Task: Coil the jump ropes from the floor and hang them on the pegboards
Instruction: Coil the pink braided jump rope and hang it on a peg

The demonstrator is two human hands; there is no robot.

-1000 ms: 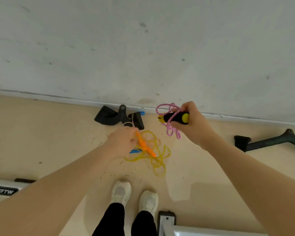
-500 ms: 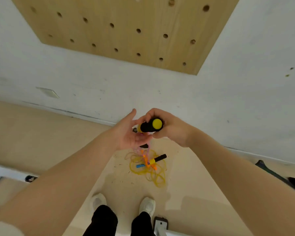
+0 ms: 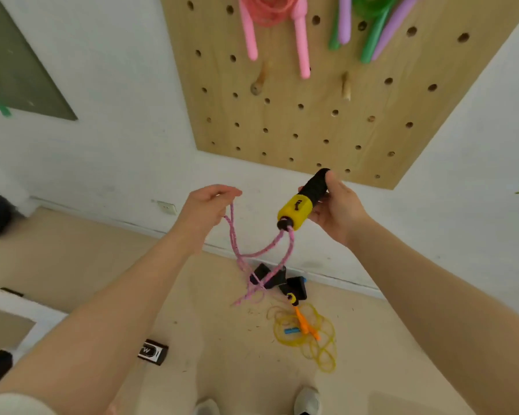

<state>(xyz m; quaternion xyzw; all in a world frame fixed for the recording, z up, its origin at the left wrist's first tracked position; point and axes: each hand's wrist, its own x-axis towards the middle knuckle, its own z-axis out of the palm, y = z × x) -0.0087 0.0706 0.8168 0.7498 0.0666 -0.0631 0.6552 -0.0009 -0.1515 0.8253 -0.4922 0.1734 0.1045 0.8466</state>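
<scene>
The pink braided jump rope (image 3: 256, 253) sags in limp loops in mid-air below the pegboard (image 3: 312, 115), so it looks light and floppy, best gathered loop by loop while the stiff yellow-and-black handle (image 3: 304, 202) anchors it. The right hand (image 3: 336, 211) has its fingers wrapped round that handle; the left hand (image 3: 207, 205) pinches the cord. A yellow rope (image 3: 309, 333) lies tangled on the floor (image 3: 102, 265).
</scene>
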